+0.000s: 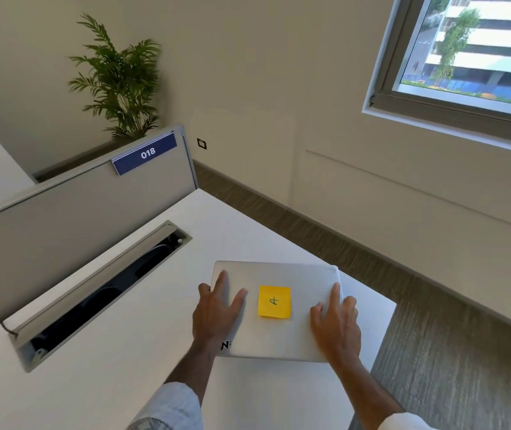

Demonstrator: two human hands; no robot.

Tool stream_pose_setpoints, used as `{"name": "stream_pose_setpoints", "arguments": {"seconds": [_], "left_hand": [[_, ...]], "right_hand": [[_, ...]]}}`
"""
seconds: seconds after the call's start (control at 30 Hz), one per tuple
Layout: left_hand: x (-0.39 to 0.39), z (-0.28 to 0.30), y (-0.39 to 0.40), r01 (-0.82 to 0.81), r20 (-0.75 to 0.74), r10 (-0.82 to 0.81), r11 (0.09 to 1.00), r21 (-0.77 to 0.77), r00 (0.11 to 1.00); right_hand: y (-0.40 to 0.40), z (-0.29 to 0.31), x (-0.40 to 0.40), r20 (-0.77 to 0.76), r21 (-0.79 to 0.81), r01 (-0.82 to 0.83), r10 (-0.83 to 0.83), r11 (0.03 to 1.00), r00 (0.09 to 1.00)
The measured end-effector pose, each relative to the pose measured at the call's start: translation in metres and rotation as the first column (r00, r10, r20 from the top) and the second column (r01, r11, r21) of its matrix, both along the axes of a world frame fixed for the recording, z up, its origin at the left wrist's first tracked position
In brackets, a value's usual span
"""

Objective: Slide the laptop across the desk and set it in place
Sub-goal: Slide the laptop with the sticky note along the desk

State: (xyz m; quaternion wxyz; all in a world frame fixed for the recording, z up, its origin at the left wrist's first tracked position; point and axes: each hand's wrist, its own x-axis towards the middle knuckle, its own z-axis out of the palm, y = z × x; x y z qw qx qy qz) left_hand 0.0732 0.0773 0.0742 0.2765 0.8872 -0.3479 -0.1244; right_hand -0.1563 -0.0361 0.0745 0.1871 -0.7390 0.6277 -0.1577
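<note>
A closed silver laptop (282, 274) lies flat on the white desk (117, 352), close to the desk's right corner. A yellow sticky note (274, 301) with a handwritten mark is stuck on the middle of its lid. My left hand (217, 311) rests on the lid's left part, fingers spread, thumb curled over the left edge. My right hand (336, 324) presses on the lid's right part, with the outer fingers wrapped over the right edge. Both hands grip the laptop from its two sides.
An open cable tray (99, 293) is recessed in the desk to the left of the laptop. A grey divider panel (61, 218) with a blue "018" label (148, 153) stands behind it. The desk's right edge (384, 330) drops to the carpeted floor.
</note>
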Motion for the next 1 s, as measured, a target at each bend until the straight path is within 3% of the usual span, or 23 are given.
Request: {"name": "stream_pose_setpoints", "arguments": {"seconds": [1.0], "left_hand": [[0.068,0.036,0.194,-0.338,0.008,0.338,0.941,0.009,0.941]], "right_hand": [[0.127,0.017,0.12,0.045,-0.041,-0.334,0.336,0.942,0.941]]}}
